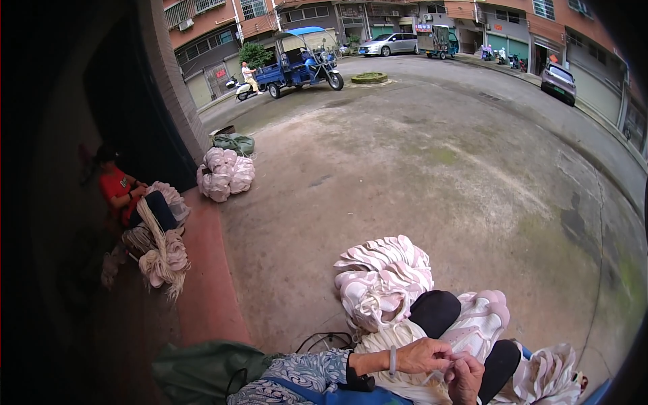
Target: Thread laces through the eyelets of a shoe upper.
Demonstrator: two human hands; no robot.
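Observation:
My left hand [420, 356], with a pale band on its wrist, reaches across my lap with its fingers pinched. Against its fingertips, my right hand [466, 378] is closed too. Whatever the two hold between them is too small to make out. Just beyond the hands, a pink-and-white shoe upper [478, 324] lies between my dark-clothed knees. Cream laces [395, 337] spread over my lap beneath the left wrist. Stacked pink-and-white shoe uppers [385, 277] sit past my left knee, and more uppers [548, 374] rest at my right side.
On the left, a person in red [118, 192] sits with uppers and a hank of cream laces [164, 260]. Bundled uppers [226, 174] stand by the wall corner. A blue three-wheeled truck [297, 64], a scooter rider [248, 79] and parked cars are farther off.

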